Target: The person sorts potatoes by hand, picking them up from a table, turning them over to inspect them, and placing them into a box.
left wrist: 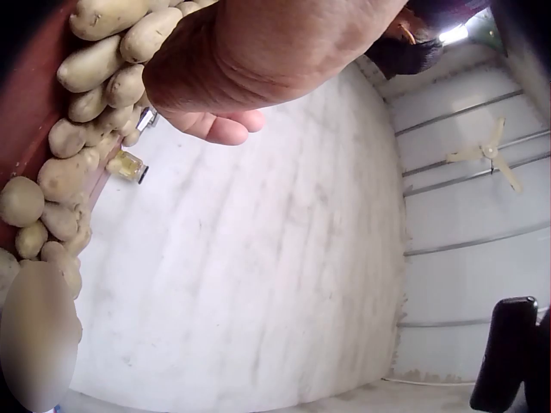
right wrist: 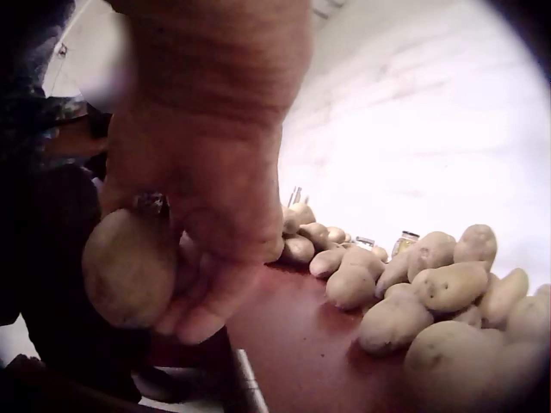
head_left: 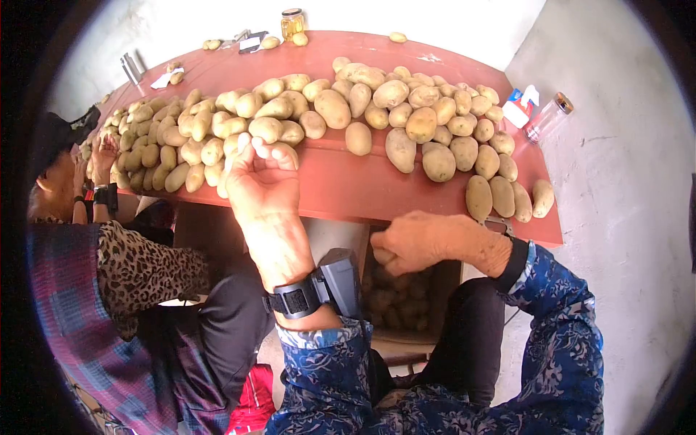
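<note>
Above a box [head_left: 451, 279] below the table's front edge, my right hand [head_left: 442, 239] grips a potato [right wrist: 129, 268] between thumb and fingers. More potatoes [head_left: 402, 308] lie inside that box, in shadow between the knees. My left hand [head_left: 267, 185] is raised at the table's front edge, palm showing and fingers loosely bent, with no potato seen in it. Its fingertips overlap the front of a long potato pile [head_left: 275, 109] in the head view. In the left wrist view, its fingers [left wrist: 225, 131] show past the palm, near the potatoes.
The red table [head_left: 326, 167] carries potatoes from left to right. At its right end stand a tissue pack [head_left: 518, 109] and a clear bottle [head_left: 549, 119]; a jar [head_left: 293, 25] is at the back. Another person [head_left: 138, 290] sits close on the left, hands at the pile.
</note>
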Available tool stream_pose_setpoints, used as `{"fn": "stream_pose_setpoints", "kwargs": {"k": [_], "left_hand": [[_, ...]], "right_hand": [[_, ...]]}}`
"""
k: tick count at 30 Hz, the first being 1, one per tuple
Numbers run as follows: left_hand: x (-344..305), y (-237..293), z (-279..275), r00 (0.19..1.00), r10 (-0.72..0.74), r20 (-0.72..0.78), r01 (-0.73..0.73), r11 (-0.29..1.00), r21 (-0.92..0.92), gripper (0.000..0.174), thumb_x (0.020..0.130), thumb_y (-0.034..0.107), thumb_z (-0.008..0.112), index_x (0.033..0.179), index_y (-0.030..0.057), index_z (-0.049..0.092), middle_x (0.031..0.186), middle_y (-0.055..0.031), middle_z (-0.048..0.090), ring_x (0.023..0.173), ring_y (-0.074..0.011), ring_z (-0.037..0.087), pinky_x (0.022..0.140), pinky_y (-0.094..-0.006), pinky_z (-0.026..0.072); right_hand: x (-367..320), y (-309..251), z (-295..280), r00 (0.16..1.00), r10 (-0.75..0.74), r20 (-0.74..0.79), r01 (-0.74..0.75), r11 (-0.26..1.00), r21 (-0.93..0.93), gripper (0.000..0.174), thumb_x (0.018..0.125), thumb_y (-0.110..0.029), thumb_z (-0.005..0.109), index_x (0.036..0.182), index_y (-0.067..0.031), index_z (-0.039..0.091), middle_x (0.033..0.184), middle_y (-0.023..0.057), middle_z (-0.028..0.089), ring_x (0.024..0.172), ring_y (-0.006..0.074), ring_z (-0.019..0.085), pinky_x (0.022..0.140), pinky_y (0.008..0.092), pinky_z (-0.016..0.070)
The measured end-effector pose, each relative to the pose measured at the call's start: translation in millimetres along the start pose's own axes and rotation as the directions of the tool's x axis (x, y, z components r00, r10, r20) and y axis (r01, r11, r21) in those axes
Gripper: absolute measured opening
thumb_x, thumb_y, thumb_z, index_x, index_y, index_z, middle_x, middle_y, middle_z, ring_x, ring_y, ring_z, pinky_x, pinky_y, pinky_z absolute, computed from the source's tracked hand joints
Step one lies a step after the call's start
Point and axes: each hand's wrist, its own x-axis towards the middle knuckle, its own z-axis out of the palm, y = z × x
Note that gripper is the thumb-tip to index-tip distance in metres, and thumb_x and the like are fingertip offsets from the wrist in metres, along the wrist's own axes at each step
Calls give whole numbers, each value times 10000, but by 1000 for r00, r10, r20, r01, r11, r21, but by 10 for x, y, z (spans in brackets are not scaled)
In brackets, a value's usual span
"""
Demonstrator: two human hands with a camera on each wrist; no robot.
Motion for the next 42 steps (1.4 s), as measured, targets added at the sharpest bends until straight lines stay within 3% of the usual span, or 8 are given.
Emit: {"fn": "stream_pose_setpoints", "kwargs": {"k": [7, 12, 19, 21, 28, 34, 39, 42], "left_hand": [[12, 32, 15, 998, -15, -57, 18, 998, 58, 137, 863, 40, 545, 995, 30, 579, 801, -51, 604, 656, -138, 557, 606, -290, 497], [80, 23, -91, 997, 3, 78, -5, 1000, 21, 157, 863, 36, 538, 1018, 31, 565, 804, -50, 600, 664, -140, 558, 607, -290, 497], [76, 29, -62, 998, -13, 56, 11, 1000, 26, 170, 858, 24, 530, 1026, 31, 555, 794, -49, 598, 663, -145, 558, 600, -289, 488], [59, 19, -41, 998, -16, 59, 14, 1000, 26, 169, 859, 23, 529, 1025, 33, 555, 795, -48, 599, 662, -144, 558, 599, -289, 487], [26, 5, 12, 1000, -17, 2, 17, 994, 108, 150, 869, 35, 523, 1015, 40, 561, 802, -46, 606, 661, -138, 552, 600, -288, 482], [53, 25, 19, 997, -69, 42, 66, 995, 71, 134, 873, 34, 518, 999, 43, 562, 792, -45, 594, 652, -133, 545, 593, -287, 478], [70, 2, 61, 997, -71, 38, 67, 993, 93, 122, 875, 35, 518, 989, 43, 563, 788, -40, 586, 646, -130, 539, 588, -285, 473], [41, -56, 111, 998, -51, 24, 48, 990, 133, 106, 879, 43, 519, 976, 45, 563, 791, -38, 587, 642, -130, 538, 584, -285, 473]], "right_hand": [[94, 91, -25, 983, 32, 179, -18, 997, -80, 262, 765, -305, 592, 821, -56, 652, 741, 172, 641, 753, 354, 631, 682, 449, 502], [341, 371, -324, 930, -41, -365, 9, 996, -89, 198, 779, -247, 575, 844, -76, 650, 798, 151, 650, 783, 329, 628, 697, 430, 500], [738, 649, -764, 761, 112, -639, -105, 993, 49, 181, 799, -198, 546, 770, -31, 608, 829, 177, 639, 815, 343, 631, 686, 470, 505], [826, 663, -827, 668, 247, -702, -216, 967, 134, 287, 802, -196, 583, 1045, -42, 584, 886, 157, 636, 869, 329, 615, 752, 421, 486], [1333, 895, -778, 566, 241, -788, -231, 964, 129, 452, 811, -193, 580, 1234, -86, 461, 1149, 183, 535, 1077, 361, 521, 878, 452, 432], [1556, 1082, -655, 674, 237, -700, -346, 938, -16, 566, 782, -202, 631, 1290, -81, 412, 1217, 200, 481, 1152, 369, 463, 930, 451, 407], [1592, 1186, -699, 624, 388, -679, -151, 912, 382, 655, 744, -253, 675, 1311, -92, 389, 1265, 201, 455, 1149, 370, 466, 955, 437, 401], [1595, 1127, -725, 626, 454, -634, -235, 885, 402, 593, 771, -210, 639, 1297, -105, 388, 1313, 213, 414, 1156, 376, 465, 952, 443, 405]]}}
